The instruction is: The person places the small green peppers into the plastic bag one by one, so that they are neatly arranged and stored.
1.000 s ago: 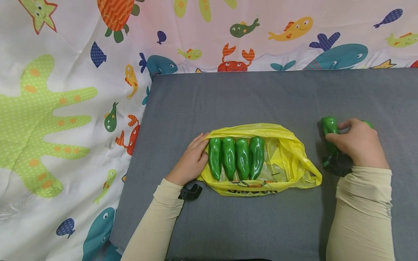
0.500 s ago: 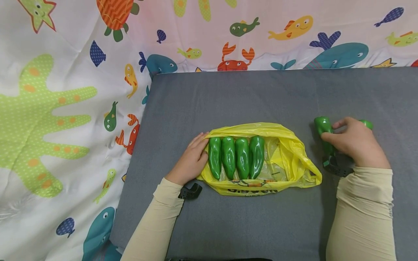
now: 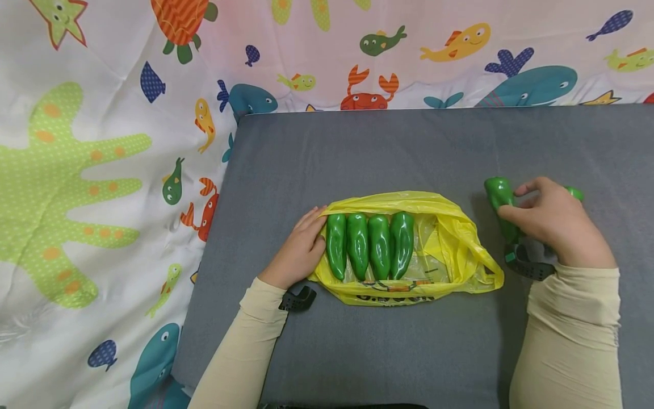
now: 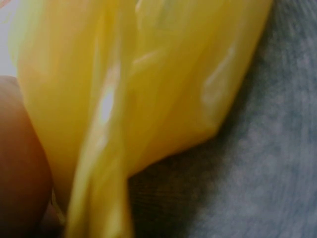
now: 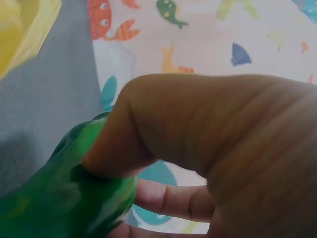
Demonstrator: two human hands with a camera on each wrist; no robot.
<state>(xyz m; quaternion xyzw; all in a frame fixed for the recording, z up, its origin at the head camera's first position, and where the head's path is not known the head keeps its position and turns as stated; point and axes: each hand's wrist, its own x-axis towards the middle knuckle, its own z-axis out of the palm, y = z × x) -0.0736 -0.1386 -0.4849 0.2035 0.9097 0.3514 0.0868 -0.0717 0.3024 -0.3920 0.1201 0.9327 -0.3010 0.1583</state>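
In the head view, a yellow plastic bag lies spread open, with several glossy green peppers side by side in it. At the bag's left rim, my left hand grips the plastic between thumb and fingers; the left wrist view shows the folded bag beside a digit. To the right of the bag, my right hand pinches another green pepper between thumb and fingers. The right wrist view shows the thumb pressed on this pepper. Its lower end is partly hidden by the wrist camera.
One more green pepper shows just beyond the right hand, mostly hidden by it. Everything rests on a grey cloth-covered table. A curtain printed with sea animals borders the table at the back and left.
The right hand's pepper has shifted left and slightly away, its top end tilting toward the bag. Left hand, bag and the peppers inside stay in place.
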